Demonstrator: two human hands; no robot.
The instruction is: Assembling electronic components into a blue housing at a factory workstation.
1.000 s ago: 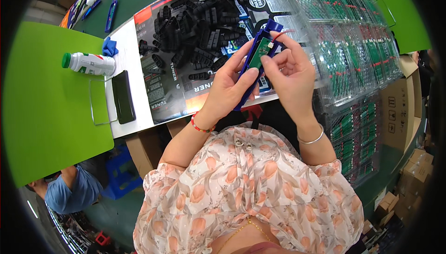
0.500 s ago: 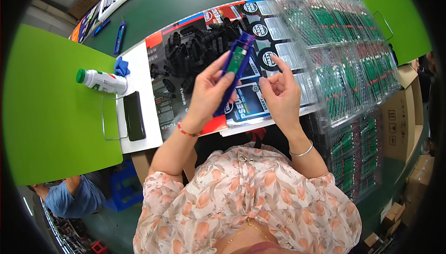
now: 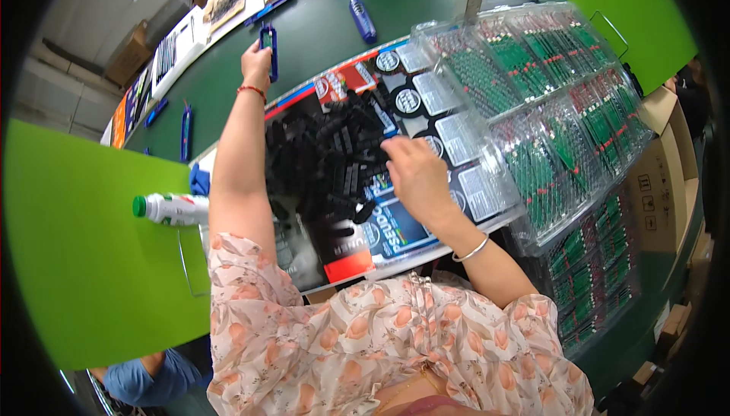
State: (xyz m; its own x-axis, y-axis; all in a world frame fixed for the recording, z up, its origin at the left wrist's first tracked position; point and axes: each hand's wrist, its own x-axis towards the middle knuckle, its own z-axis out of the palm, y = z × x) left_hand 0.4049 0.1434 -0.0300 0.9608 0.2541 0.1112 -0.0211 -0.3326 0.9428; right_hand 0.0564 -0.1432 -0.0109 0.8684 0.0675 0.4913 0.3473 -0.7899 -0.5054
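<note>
Stretched out at the far left, my left hand (image 3: 257,65) grips a long blue plastic casing (image 3: 274,65) with a green circuit board inside, over the green tabletop. My right hand (image 3: 418,176) hovers at the right edge of a pile of small black plastic parts (image 3: 334,150). Its fingers are bent and slightly apart, with nothing visible in them. Under the pile lies a colourful printed sheet (image 3: 407,226).
Clear trays of green circuit boards (image 3: 525,123) stand at the right, before a cardboard box (image 3: 658,195). More blue casings (image 3: 363,20) lie across the green table (image 3: 319,28). At left are a green panel (image 3: 91,241) and a white bottle (image 3: 175,209). A person in blue (image 3: 152,378) sits beyond.
My left hand has carried the blue casing from above the sheet to the far left. My right hand has shifted left and down toward the black parts. The view has turned somewhat.
</note>
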